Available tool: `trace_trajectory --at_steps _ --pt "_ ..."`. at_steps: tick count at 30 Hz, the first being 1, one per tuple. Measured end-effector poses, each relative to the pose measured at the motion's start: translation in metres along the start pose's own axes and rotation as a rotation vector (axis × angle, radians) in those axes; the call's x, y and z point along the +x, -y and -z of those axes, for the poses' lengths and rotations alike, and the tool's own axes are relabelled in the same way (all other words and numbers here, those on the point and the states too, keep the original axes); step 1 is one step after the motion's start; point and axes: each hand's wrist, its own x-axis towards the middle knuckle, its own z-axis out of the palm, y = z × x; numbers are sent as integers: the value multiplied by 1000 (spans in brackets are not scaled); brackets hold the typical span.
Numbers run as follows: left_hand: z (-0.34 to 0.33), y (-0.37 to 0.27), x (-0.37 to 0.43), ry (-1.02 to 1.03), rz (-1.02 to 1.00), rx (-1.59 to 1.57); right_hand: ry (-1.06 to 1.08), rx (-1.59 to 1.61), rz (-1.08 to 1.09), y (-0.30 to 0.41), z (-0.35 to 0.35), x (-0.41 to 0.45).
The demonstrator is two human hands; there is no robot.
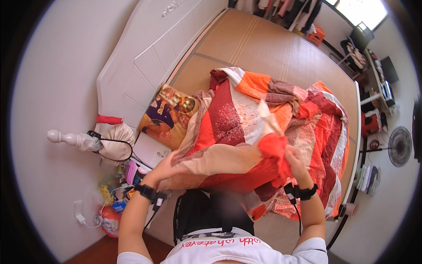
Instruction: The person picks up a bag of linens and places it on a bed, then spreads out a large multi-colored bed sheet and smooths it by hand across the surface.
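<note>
A patchwork-print quilt (227,115) in red, orange, white, maroon and beige lies rumpled across the near part of the bed, its near edge lifted in front of my body. My left hand (168,166) is at the quilt's near left edge, by a beige part; whether its fingers grip the cloth is unclear. Bunched red cloth of the quilt is in my right hand (295,162), which is closed on it. Beside the quilt, against the headboard, a printed pillow (171,115) in yellow and purple lies partly under the quilt's edge.
The bed has a tan woven mat (263,43) and a white headboard (132,79). At the left are a bedpost (71,138) with a hanging bag, a white cable and cluttered small items. A standing fan (399,146), red stool (370,123) and desk are at the right.
</note>
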Motion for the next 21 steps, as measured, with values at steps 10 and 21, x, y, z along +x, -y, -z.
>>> trace_trajectory --at_steps 10,21 --pt "-45 -68 150 91 -214 -596 398 -81 93 -34 -18 126" --pt "-62 -14 283 -566 -460 446 105 -897 226 -186 14 308"
